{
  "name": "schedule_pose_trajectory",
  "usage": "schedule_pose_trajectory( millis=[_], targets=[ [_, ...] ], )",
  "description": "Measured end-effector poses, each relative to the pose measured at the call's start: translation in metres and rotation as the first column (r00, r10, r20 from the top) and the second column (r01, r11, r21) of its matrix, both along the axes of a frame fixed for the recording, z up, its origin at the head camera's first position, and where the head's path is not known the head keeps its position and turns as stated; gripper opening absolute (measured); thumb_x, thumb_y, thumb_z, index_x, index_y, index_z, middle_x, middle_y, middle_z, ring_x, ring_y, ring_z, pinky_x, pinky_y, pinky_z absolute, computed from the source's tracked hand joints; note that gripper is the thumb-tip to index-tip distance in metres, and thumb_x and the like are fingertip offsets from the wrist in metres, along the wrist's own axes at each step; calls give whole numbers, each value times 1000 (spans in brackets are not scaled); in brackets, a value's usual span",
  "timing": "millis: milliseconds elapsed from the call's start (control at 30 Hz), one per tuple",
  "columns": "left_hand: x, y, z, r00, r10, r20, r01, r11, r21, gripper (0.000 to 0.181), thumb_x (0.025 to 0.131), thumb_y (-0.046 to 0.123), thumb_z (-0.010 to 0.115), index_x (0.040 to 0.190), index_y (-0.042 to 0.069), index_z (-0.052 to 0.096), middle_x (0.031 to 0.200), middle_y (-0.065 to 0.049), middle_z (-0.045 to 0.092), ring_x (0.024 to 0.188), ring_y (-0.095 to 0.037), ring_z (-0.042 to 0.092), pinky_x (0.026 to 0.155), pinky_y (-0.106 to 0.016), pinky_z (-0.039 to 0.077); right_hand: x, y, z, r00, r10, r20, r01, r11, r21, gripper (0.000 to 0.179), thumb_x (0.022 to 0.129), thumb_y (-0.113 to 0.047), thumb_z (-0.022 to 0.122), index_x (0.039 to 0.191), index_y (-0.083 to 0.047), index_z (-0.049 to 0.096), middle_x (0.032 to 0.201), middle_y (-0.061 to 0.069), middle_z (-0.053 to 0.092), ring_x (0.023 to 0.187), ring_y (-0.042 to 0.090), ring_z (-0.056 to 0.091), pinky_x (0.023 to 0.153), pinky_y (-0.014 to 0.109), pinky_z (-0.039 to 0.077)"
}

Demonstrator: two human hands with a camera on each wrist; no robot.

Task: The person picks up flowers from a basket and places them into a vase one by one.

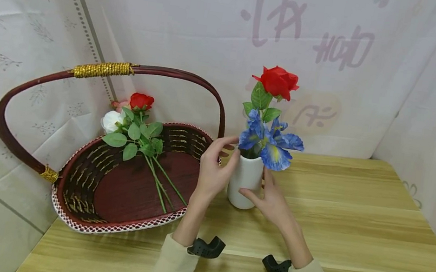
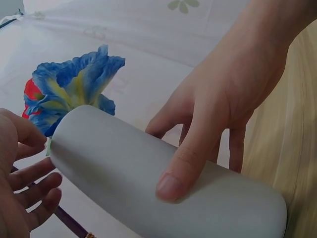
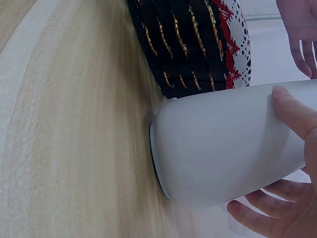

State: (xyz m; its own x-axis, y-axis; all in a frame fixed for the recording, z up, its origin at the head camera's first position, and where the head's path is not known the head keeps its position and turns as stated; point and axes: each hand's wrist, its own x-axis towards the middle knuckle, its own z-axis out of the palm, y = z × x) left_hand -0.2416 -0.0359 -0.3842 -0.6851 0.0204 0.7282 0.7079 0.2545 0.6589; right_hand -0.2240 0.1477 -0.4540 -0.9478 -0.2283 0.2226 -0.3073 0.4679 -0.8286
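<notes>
A white vase stands upright on the wooden table, holding a red rose and a blue iris. My right hand grips the vase, its thumb on the near side and its fingers round the other side. In the right wrist view this hand is partly cut off by the frame edge. Close to the left of the vase's mouth is my left hand, fingers loosely bent near the lower iris petals. In the left wrist view its fingers are spread apart beside the rim.
To the left stands a dark red woven basket with a tall arched handle. Inside it lie a red rose, a white rose and a partly hidden pink flower. A pale printed curtain hangs behind the wooden table.
</notes>
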Motion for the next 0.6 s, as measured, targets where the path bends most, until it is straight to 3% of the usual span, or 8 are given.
schedule_pose_trajectory(
  millis=[167,367,600],
  targets=[
    [2,-8,1,998,-57,18,56,998,24,27,94,-1,69,121,-3,68,116,-18,69,100,-35,65,76,-51,56,-1,0,-1,1000,1,1,-1,1000,2,101,91,-48,74,162,-12,12,151,19,40,134,36,46,105,59,45],
    [5,-18,1,995,-68,73,72,996,-45,26,96,6,68,122,1,68,115,-12,69,100,-29,65,68,-32,53,0,1,-1,1000,-1,15,1,1000,4,101,91,-48,73,162,-10,12,152,20,39,135,36,46,106,58,45],
    [6,-33,3,992,-75,101,81,995,-56,28,98,6,66,125,2,66,118,-11,68,102,-28,64,80,-39,58,0,1,0,1000,-1,11,1,1000,13,103,91,-50,73,163,-11,9,154,21,36,136,37,44,106,57,44]
  ],
)
